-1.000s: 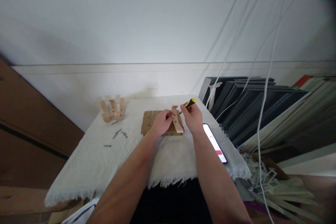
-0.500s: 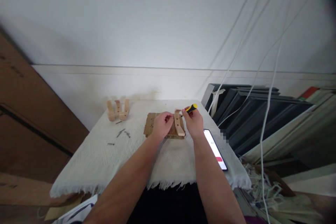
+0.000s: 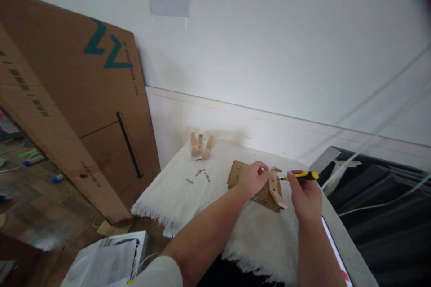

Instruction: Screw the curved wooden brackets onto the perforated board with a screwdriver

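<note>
My left hand (image 3: pixel 253 178) grips a small light wooden piece (image 3: pixel 274 188) that stands on a brown cardboard sheet (image 3: pixel 236 173) on the white cloth-covered table (image 3: pixel 188 199). My right hand (image 3: pixel 305 195) holds a yellow-and-black screwdriver (image 3: pixel 301 176), its tip pointing left at the upper part of the wooden piece. Several dark screws (image 3: pixel 200 175) lie loose on the cloth to the left of my hands. A second wooden assembly (image 3: pixel 200 145) with three upright prongs stands at the table's far left corner.
A large cardboard box (image 3: pixel 70 98) leans against the wall at left. A phone (image 3: pixel 338 258) lies at the table's right edge. Dark panels (image 3: pixel 380 197) with white cables across them fill the right. White packaging (image 3: pixel 107 260) lies on the floor, bottom left.
The view has swung left, so the table and hands now sit right of centre and the cardboard box is in sight. Both hands keep their hold on the wooden piece and the screwdriver.
</note>
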{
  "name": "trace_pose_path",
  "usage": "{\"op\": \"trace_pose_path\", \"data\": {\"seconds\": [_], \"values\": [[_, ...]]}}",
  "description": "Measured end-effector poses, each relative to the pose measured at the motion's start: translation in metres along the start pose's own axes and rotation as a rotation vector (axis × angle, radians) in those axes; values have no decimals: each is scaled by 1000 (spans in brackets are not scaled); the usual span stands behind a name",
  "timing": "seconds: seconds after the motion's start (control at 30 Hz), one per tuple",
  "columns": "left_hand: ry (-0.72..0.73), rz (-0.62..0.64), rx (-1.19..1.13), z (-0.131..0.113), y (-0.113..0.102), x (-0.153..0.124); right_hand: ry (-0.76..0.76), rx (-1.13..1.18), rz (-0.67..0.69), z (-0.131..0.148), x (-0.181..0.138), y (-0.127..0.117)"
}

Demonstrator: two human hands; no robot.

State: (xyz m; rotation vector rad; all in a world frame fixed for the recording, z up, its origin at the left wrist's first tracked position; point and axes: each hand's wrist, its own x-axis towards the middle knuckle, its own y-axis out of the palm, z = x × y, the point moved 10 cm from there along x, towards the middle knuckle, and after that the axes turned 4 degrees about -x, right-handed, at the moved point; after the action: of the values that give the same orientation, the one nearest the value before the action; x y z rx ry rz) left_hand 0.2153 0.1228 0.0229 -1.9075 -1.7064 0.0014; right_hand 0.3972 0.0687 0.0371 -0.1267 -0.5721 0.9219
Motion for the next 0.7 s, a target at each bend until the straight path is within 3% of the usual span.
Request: {"op": "trace_pose_path", "data": {"seconds": [0.1, 0.23, 0.33, 0.47, 0.5, 0.57, 0.7], "values": [[-168, 89, 20, 11, -10, 4, 30, 80, -19, 13, -7, -1], [-309, 231, 38, 22, -41, 5, -35, 56, -26, 63, -19, 9], [-276, 32, 10, 26, -106, 9, -117, 108, 162, 110, -28, 56], [-220, -298, 92, 48, -192, -2, -175, 247, 282, 150, -38, 136], [-194, -367, 125, 54, -206, -8, -152, 287, 303, 151, -40, 158], [-178, -488, 161, 70, -224, -22, -28, 413, 206, 137, -42, 191], [-206, -518, 203, 103, -224, -38, 273, 543, 69, 80, -61, 245]]}}
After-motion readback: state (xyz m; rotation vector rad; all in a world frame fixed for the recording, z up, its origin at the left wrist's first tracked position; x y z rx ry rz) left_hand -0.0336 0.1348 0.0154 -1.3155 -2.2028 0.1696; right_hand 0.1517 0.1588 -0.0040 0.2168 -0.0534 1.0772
